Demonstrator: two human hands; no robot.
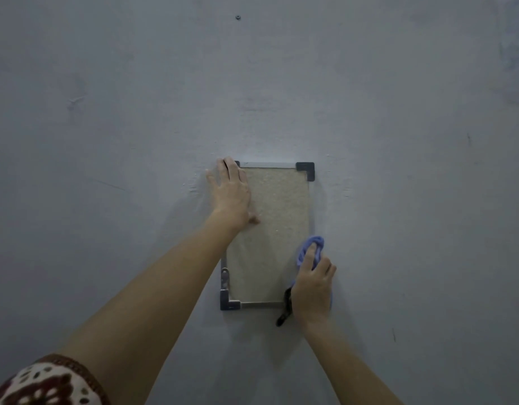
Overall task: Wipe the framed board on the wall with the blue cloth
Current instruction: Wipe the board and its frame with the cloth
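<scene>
On the wall: board hangs upright, left hand flat w/ fingers spread, bracing its top-left corner. Right hand clenched round bunched blue cloth, pressed at lower-right frame edge. Looks mid-wipe; can't tell how much is done, prob most of the face left.

The scene is dim and flat, with a cool blue-grey cast over the wall. Light is brightest around the middle and falls off toward the corners, most at the top left. Soft, faint shadows lie on the wall beside the left forearm and around the framed board, with no hard edges. No glare shows on the board's metal rim. The picture is soft and slightly smeared throughout; the patterned sleeve at the bottom left is blurred. The board's sides lean inward toward the bottom, showing wide-angle distortion.
</scene>
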